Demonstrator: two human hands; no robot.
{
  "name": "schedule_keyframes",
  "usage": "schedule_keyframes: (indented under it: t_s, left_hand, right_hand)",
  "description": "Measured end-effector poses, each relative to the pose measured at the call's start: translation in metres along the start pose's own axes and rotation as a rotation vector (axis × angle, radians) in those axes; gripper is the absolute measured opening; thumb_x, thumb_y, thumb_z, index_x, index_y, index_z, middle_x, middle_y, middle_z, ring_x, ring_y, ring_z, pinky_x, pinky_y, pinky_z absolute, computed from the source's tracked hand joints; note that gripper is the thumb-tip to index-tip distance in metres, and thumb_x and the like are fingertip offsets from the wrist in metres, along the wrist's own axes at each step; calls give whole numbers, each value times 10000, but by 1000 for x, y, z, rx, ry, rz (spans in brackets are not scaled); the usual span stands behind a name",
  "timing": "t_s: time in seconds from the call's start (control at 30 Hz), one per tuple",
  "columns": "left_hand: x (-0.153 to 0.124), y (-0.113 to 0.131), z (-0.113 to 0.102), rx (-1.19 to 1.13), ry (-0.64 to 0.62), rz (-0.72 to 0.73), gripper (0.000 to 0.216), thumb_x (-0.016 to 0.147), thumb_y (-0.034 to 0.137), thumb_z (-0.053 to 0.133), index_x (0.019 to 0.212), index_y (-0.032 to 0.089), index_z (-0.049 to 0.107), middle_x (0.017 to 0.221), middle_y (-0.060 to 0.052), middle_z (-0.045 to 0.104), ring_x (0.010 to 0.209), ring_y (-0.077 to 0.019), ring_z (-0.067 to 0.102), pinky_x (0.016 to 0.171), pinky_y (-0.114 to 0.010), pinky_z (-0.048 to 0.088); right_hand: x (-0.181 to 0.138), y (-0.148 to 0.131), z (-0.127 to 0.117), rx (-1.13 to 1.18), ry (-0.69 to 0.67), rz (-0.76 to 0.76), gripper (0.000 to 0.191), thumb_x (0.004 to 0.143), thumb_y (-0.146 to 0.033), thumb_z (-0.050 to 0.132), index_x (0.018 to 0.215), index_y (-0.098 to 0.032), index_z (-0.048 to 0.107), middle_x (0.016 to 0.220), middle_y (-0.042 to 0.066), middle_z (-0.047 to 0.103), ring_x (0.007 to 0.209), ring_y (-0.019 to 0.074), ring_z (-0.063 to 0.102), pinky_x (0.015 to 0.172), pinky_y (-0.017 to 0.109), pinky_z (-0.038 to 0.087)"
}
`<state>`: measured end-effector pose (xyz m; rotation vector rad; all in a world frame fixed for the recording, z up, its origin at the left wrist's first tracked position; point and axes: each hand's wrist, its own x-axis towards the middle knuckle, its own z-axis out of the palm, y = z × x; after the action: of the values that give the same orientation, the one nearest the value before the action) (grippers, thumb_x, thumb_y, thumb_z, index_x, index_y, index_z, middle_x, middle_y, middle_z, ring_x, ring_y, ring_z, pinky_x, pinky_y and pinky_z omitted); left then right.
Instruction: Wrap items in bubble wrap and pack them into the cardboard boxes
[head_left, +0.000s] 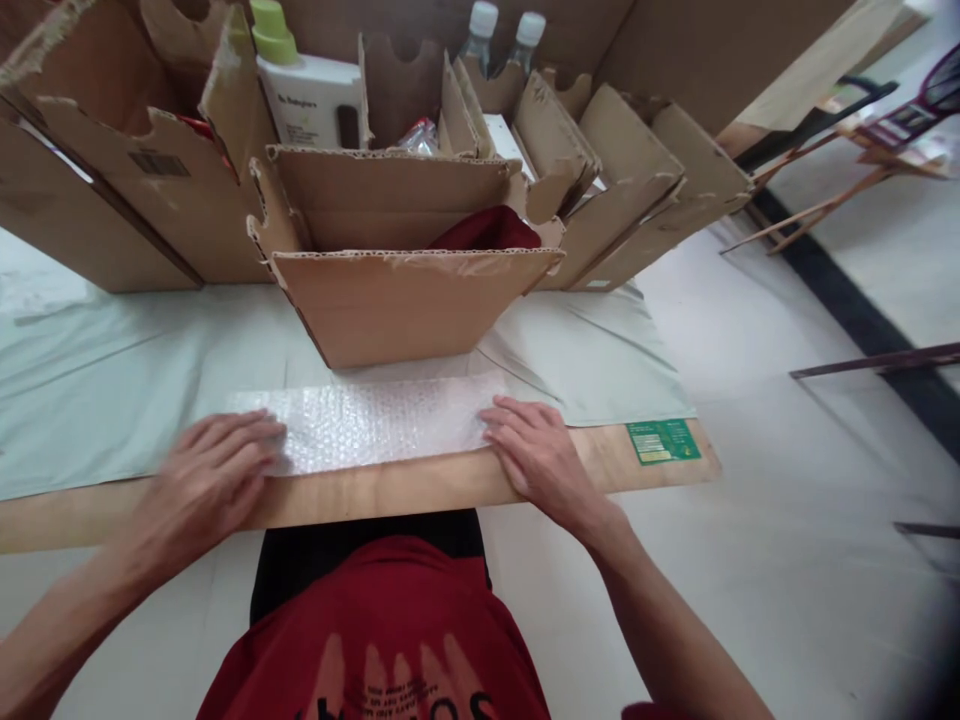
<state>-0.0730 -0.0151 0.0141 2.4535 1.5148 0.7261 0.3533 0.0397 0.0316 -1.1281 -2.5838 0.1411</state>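
A strip of clear bubble wrap (382,425) lies flat along the front of the table, partly on the pale green cloth and partly on the bare wooden edge. My left hand (217,465) rests on its left end, palm down, the fingers laid out and slightly blurred. At the opposite end, my right hand (532,450) touches the wrap with its fingers extended and loosely bent. Both hands cover the ends of the strip. Just behind it stands an open cardboard box (412,300) with dark red cloth (491,230) inside.
Cardboard compartments (630,150) line the back of the table, holding a white bottle with a green cap (311,95) and two white-capped bottles (480,35). A green label (664,441) is stuck on the wooden edge (420,490). Wooden-legged furniture (817,200) stands at right.
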Motion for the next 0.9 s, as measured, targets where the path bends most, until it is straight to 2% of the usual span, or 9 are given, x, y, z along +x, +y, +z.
schedule_keyframes:
  t_s: [0.1, 0.17, 0.23, 0.3, 0.37, 0.5, 0.6, 0.73, 0.9]
  left_hand:
    - [-6, -8, -1, -124, -82, -50, 163, 883, 289, 641, 1016, 334, 724, 1284, -13, 777, 1218, -333, 708, 1110, -545, 485]
    - [-1, -2, -11, -141, -27, -81, 208, 882, 326, 676, 1079, 372, 725, 1224, 6, 787, 1187, -331, 713, 1124, -538, 479]
    - [13, 13, -13, -88, 62, -84, 313, 899, 320, 692, 1207, 372, 703, 1301, -21, 754, 1252, -342, 683, 1142, -533, 472]
    - [28, 30, 2, -17, 109, -19, 492, 930, 302, 687, 1415, 324, 610, 1523, -93, 625, 1425, -369, 572, 1198, -544, 426]
    - [40, 44, 30, 22, 79, 69, 651, 971, 323, 654, 1585, 253, 449, 1655, -167, 484, 1543, -383, 446, 1259, -562, 348]
    - [34, 44, 74, 70, -33, 47, 730, 1035, 434, 531, 1671, 156, 305, 1663, -244, 449, 1574, -411, 394, 1302, -610, 220]
    - [14, 30, 70, 121, -87, -50, 667, 1041, 464, 508, 1652, 231, 376, 1689, -208, 424, 1606, -441, 316, 1299, -680, 138]
    - [-2, 19, 51, 141, -115, -80, 584, 1038, 479, 501, 1596, 308, 472, 1689, -157, 446, 1619, -464, 267, 1281, -723, 119]
    - [1, 19, 54, 127, -106, -113, 555, 1028, 497, 495, 1553, 319, 512, 1662, -132, 487, 1596, -465, 318, 1279, -716, 150]
  right_hand:
    - [-13, 10, 4, 53, -86, 23, 243, 995, -131, 550, 1091, -214, 757, 1345, 106, 760, 1342, 308, 653, 1041, 505, 500]
    - [-11, 12, -2, 85, -43, 59, 210, 1020, -205, 571, 1091, -227, 768, 1257, 92, 795, 1320, 312, 665, 1048, 515, 507]
    - [4, 4, -3, 100, 24, 86, 215, 1038, -241, 574, 1136, -223, 765, 1204, 93, 809, 1288, 306, 680, 1047, 509, 519]
    - [30, -16, 7, 94, 30, 58, 261, 1047, -257, 575, 1249, -201, 730, 1305, 118, 773, 1305, 307, 662, 1060, 508, 526]
    - [60, -42, 29, 86, -47, -44, 332, 1044, -266, 587, 1354, -183, 673, 1456, 140, 688, 1365, 313, 612, 1081, 509, 524]
    - [93, -75, 75, 79, -176, -251, 334, 1075, -316, 557, 1363, -172, 647, 1555, 155, 605, 1516, 288, 467, 1159, 494, 483]
    - [74, -61, 79, 72, -167, -217, 463, 1086, -422, 546, 1500, -216, 566, 1645, 111, 526, 1562, 279, 416, 1236, 492, 412]
    - [19, -14, 57, 20, -173, 5, 517, 1093, -423, 505, 1573, -231, 519, 1683, 106, 480, 1578, 289, 404, 1236, 505, 397]
    - [-23, 21, 38, -84, -24, 305, 442, 1098, -357, 436, 1477, -227, 621, 1556, 125, 623, 1472, 308, 544, 1131, 509, 453]
